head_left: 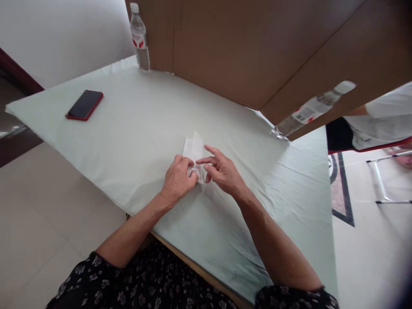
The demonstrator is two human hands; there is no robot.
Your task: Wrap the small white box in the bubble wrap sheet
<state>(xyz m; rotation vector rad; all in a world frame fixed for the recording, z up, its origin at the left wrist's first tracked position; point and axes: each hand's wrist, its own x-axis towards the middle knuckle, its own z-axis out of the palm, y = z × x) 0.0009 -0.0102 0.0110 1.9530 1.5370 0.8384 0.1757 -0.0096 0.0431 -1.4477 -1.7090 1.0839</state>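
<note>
A small piece of thin white paper, like a tissue (193, 146), stands partly upright over the pale cloth in front of me. My left hand (179, 177) pinches its lower part, where the paper looks crumpled between thumb and fingers. Close beside it on the right is my right hand (221, 170), with the fingers apart and the fingertips near the paper's right edge. Whether those fingertips touch the paper I cannot tell. The folds inside my left fingers are partly hidden.
A pale green cloth covers the table (138, 128). A red-cased phone (84, 105) lies at the left. One water bottle (140, 40) stands at the back; another bottle (310, 112) is at the right, both against a brown cardboard panel (225, 47). Another person's white sleeve (389, 103) shows beyond.
</note>
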